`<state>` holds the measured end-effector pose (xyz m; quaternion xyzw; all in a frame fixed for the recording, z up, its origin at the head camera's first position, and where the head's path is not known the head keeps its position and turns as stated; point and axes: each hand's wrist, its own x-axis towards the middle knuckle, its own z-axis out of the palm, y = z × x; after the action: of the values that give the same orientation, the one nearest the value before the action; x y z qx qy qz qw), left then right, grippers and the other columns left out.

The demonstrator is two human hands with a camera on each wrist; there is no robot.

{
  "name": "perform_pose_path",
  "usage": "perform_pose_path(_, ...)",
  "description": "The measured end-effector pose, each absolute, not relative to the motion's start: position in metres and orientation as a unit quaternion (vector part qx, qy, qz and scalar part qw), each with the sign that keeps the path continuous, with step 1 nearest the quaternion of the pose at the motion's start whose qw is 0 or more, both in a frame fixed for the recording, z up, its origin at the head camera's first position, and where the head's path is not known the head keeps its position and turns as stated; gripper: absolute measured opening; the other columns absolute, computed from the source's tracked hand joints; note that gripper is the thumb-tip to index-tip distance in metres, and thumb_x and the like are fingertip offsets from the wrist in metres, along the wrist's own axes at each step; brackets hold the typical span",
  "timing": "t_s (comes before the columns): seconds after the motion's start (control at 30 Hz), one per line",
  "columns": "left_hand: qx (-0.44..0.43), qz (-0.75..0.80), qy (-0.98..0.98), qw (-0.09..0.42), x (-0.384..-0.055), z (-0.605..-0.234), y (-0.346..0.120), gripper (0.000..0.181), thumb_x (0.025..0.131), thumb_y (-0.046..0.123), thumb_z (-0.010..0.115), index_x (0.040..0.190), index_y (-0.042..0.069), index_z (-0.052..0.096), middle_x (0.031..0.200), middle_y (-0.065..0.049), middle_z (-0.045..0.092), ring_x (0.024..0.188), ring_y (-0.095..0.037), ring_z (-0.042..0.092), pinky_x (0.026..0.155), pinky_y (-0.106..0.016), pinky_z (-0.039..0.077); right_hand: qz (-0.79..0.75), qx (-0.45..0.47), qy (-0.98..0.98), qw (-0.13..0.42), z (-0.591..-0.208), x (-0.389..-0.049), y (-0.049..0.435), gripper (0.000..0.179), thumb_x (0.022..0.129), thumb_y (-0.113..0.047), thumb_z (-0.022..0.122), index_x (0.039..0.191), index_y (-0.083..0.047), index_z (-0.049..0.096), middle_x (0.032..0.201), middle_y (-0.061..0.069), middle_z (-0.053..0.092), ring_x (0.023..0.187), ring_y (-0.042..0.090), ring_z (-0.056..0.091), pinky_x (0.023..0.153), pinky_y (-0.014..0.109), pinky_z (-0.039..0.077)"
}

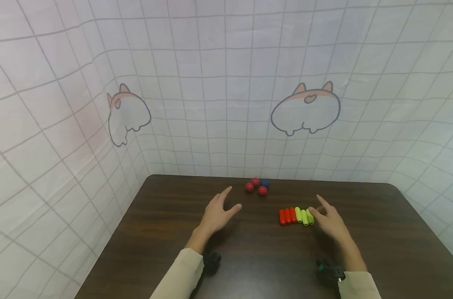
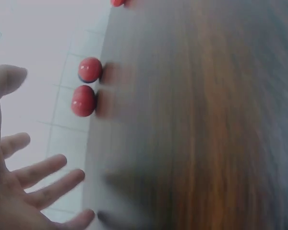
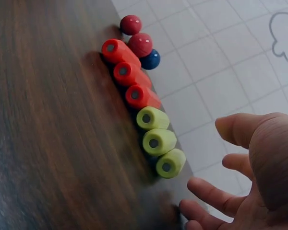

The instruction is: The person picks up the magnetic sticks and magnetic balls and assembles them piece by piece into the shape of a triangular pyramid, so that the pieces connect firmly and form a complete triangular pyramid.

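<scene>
My right hand (image 1: 330, 221) is spread beside the right end of a row of short rods, holding nothing. Three red rods (image 1: 287, 216) lie side by side, and three yellow-green rods (image 1: 304, 216) continue the row. Grey round spots mark the rod ends, as on the nearest yellow-green rod (image 3: 171, 164) in the right wrist view. In the head view the right thumb overlaps the last yellow-green rod. To the left, my left hand (image 1: 216, 211) holds nothing, fingers spread and thumb apart. Beyond it sit three red balls (image 1: 262, 191) and one blue ball (image 1: 265, 183), clustered together.
Everything lies on a dark wood-grain table (image 1: 166, 232). A white grid-patterned curtain (image 1: 226, 124) with cartoon animal drawings hangs along the back and both sides. Dark devices are strapped at both wrists, the left wrist device (image 1: 212, 262) hanging low over the table.
</scene>
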<state>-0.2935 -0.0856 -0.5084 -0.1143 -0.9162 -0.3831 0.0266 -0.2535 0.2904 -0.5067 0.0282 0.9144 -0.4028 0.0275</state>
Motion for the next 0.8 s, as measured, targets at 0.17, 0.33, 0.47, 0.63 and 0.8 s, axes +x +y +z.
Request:
perform_pose_path(0.17,-0.132,-0.439,-0.888,0.035,-0.306,-0.515,-0.074,0.072,0.093,0.043,0.072,0.156,0.025,0.041,0.139,-0.016,0.061,0.12,-0.033,0.06,0.095,-0.055,0.051,-0.43,0.049,0.901,0.038,-0.513,-0.255,0.29,0.072,0.107,-0.042,0.049,0.164,-0.01,0.017,0.142,0.031,0.05,0.131,0.049,0.047,0.101,0.066,0.042)
perform_pose_path(0.33,-0.12,-0.468,-0.875,0.041,-0.317,-0.519,-0.063,0.069,0.091,0.033,0.075,0.152,0.023,0.047,0.134,-0.013,0.065,0.115,-0.028,0.06,0.093,-0.049,0.05,-0.436,0.051,0.898,0.027,-0.515,-0.254,0.29,0.068,0.106,-0.031,0.055,0.162,-0.008,0.025,0.132,0.026,0.059,0.112,0.036,0.057,0.083,0.042,0.048)
perform_pose_path(0.47,-0.107,-0.484,-0.866,0.063,-0.325,-0.52,-0.056,0.065,0.089,0.027,0.076,0.149,0.021,0.051,0.13,-0.012,0.068,0.11,-0.026,0.061,0.091,-0.048,0.047,-0.436,0.048,0.898,0.021,-0.514,-0.254,0.289,0.068,0.104,-0.028,0.059,0.161,-0.008,0.028,0.126,0.023,0.061,0.106,0.031,0.058,0.077,0.035,0.046)
perform_pose_path(0.63,-0.102,-0.475,-0.871,0.077,-0.333,-0.525,-0.051,0.065,0.087,0.025,0.078,0.147,0.019,0.054,0.125,-0.012,0.069,0.107,-0.025,0.062,0.094,-0.052,0.04,-0.426,0.047,0.903,0.023,-0.516,-0.253,0.289,0.071,0.101,-0.025,0.065,0.16,-0.008,0.03,0.126,0.024,0.061,0.111,0.035,0.06,0.084,0.045,0.051)
perform_pose_path(0.8,-0.101,-0.468,-0.875,0.077,-0.337,-0.529,-0.047,0.064,0.087,0.025,0.078,0.146,0.018,0.055,0.122,-0.013,0.071,0.105,-0.026,0.063,0.094,-0.055,0.035,-0.425,0.046,0.904,0.016,-0.519,-0.252,0.293,0.069,0.1,-0.019,0.064,0.159,-0.007,0.032,0.125,0.025,0.061,0.113,0.039,0.061,0.083,0.046,0.053)
